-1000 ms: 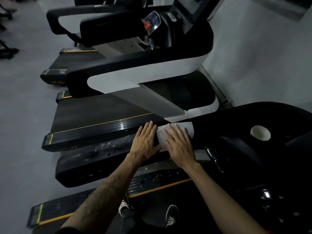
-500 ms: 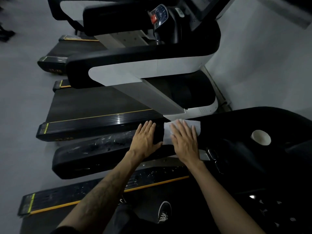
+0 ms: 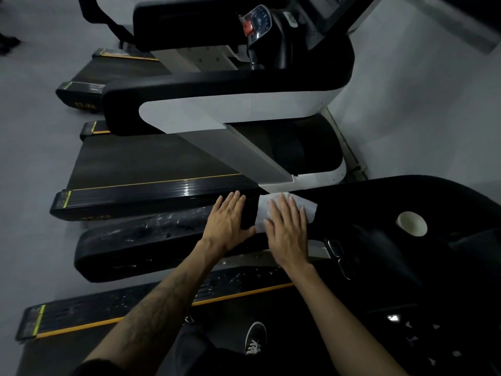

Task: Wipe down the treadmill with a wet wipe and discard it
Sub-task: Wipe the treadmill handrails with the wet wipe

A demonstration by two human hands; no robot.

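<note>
My left hand [image 3: 227, 221] lies flat, palm down, fingers straight and close together, thumb spread out to the right. My right hand [image 3: 287, 229] lies flat just beside it, palm down too, fingers straight and slightly fanned, pressing down with nothing curled. Both forearms reach forward from the bottom of the view and draw toward each other at the wrists, the left one bare and marked with dark tattoo lines.

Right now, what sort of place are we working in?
Most likely a gym: a row of treadmills side by side on a grey floor, one console with a red stop button.
</note>
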